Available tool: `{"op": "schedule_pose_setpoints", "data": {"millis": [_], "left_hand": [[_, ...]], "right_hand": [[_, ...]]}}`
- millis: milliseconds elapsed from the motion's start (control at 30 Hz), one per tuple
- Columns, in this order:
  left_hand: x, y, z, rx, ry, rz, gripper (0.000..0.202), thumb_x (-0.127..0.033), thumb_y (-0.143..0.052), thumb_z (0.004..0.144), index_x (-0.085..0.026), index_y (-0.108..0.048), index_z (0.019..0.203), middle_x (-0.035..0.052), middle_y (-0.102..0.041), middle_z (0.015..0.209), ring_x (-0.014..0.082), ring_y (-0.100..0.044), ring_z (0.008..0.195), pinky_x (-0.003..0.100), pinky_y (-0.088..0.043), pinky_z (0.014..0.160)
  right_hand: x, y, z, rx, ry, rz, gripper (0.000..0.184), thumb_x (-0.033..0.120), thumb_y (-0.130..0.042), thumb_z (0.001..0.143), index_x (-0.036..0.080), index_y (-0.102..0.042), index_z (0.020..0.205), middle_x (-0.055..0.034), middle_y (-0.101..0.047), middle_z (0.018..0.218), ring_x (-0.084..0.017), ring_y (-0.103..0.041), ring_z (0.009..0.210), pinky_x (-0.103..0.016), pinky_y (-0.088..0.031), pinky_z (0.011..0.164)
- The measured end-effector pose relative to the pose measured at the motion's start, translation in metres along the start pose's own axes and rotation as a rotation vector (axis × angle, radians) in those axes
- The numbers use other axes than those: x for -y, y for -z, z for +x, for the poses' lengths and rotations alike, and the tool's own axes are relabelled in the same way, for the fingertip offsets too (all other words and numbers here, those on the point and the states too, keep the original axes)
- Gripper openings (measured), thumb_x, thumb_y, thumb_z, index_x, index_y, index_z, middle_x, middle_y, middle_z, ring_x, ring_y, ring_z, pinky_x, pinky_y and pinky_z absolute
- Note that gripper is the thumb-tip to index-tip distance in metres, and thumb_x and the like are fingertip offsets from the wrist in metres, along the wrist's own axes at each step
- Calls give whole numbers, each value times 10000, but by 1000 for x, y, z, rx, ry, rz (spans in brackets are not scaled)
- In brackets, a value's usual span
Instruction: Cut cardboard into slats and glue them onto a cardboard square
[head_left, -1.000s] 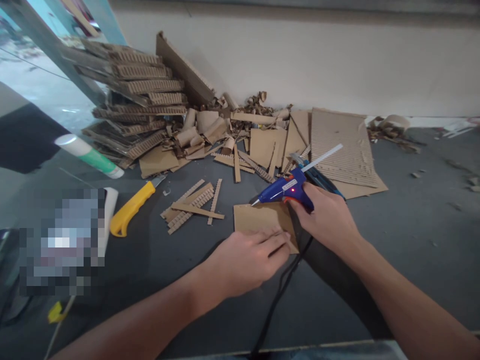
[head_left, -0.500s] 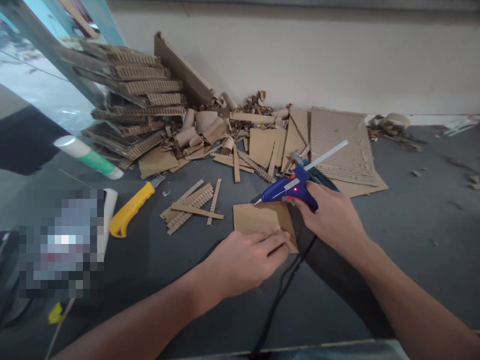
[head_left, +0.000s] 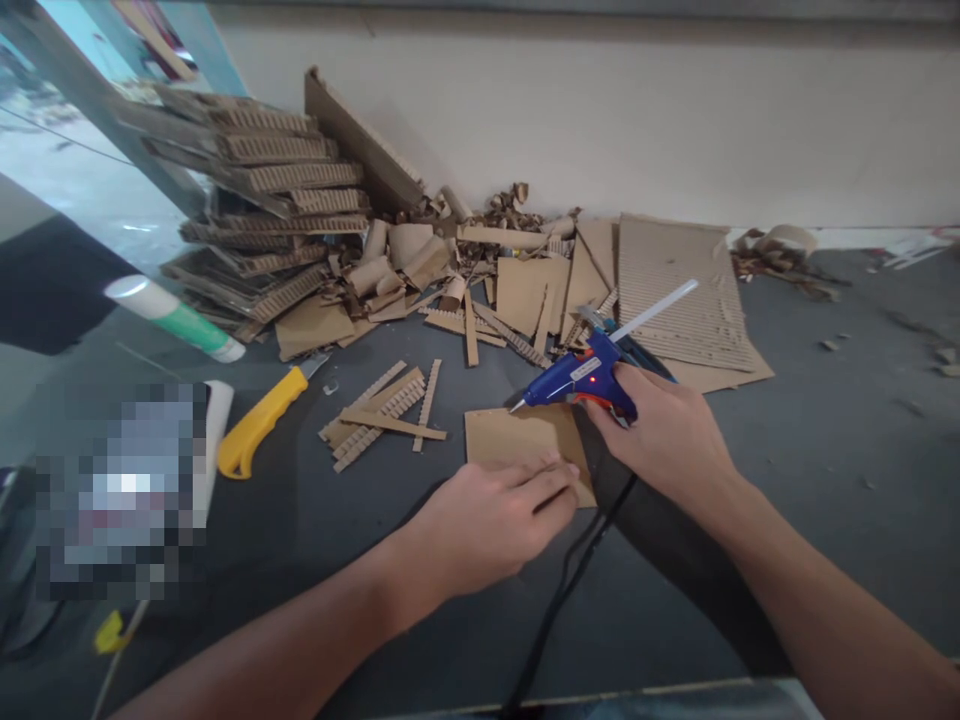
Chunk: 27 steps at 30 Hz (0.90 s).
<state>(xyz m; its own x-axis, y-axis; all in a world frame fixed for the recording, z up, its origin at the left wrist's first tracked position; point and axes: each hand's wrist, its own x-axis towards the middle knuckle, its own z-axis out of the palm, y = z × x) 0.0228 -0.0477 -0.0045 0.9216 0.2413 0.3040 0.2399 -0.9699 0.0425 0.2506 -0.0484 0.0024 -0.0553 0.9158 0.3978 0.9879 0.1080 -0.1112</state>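
Note:
A hot glue gun [head_left: 570, 378], blue with a clear glue stick out of its back and a small red light lit, is gripped in my right hand [head_left: 667, 420]. Its metal nozzle tip is at the far edge of a flat rectangular cardboard piece [head_left: 517, 428] on the table. My left hand [head_left: 510, 505] lies over the near part of that cardboard, fingers stretched across it towards its right side; the thumb is hidden. Left of the cardboard lie several narrow corrugated cardboard strips [head_left: 386, 410], some crossed over each other.
A yellow-handled cutter knife [head_left: 262, 420], a white-and-green tube [head_left: 180, 318] and a blurred-out device [head_left: 127, 490] lie left. Stacked corrugated cardboard [head_left: 285, 180], scraps [head_left: 405, 260] and a ribbed sheet [head_left: 675, 290] line the wall. A black cord [head_left: 559, 610] runs to the near edge.
The glue gun's nozzle has shifted very slightly to the right along the cardboard's far edge. My left hand stays in place on the cardboard. The view has moved slightly.

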Motion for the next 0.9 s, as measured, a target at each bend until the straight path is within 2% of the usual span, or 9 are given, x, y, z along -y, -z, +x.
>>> {"op": "schedule_pose_setpoints", "data": {"millis": [167,367,467,567,733,900], "left_hand": [[0,1,0,10,2,-2,312,-119,-480,943,-118,-629,1218,87,-663,1318,213,-610,1238,307,-608,870],[-1,1,0,13,17,-11,305,-138,-489,954,-134,-608,1235,97,-673,1290,198,-611,1240,282,-597,868],[-1,1,0,16,24,-8,303,-141,-475,960,-143,-608,1232,110,-677,1279,193,-626,1219,269,-591,863],[0,2,-1,24,23,-6,307,-146,-472,958,-137,-606,1233,106,-673,1289,202,-621,1224,285,-594,862],[1,1,-1,19,10,-6,315,-138,-506,942,-135,-605,1241,81,-671,1302,213,-615,1232,312,-584,900],[1,-1,-2,28,18,5,337,-137,-516,936,-142,-594,1264,71,-660,1326,214,-603,1252,300,-610,812]], "right_hand": [[-2,0,0,35,14,19,151,277,-583,881,180,-617,991,-79,-724,851,-254,-685,742,-313,-397,581],[-3,-1,0,9,7,8,174,333,-578,883,186,-623,966,-71,-717,799,-252,-678,711,-318,-394,578],[-5,-1,0,13,0,3,160,311,-572,878,188,-622,967,-76,-722,815,-256,-680,730,-316,-398,579],[-7,1,1,31,-12,-2,153,280,-558,882,187,-622,985,-83,-728,849,-255,-680,740,-317,-402,582],[-7,3,2,15,-38,-29,196,312,-600,864,180,-636,1004,-82,-724,839,-261,-676,725,-316,-384,557],[-7,5,3,34,-51,-11,177,277,-577,881,182,-642,1014,-85,-736,907,-255,-678,757,-314,-376,561]]}}
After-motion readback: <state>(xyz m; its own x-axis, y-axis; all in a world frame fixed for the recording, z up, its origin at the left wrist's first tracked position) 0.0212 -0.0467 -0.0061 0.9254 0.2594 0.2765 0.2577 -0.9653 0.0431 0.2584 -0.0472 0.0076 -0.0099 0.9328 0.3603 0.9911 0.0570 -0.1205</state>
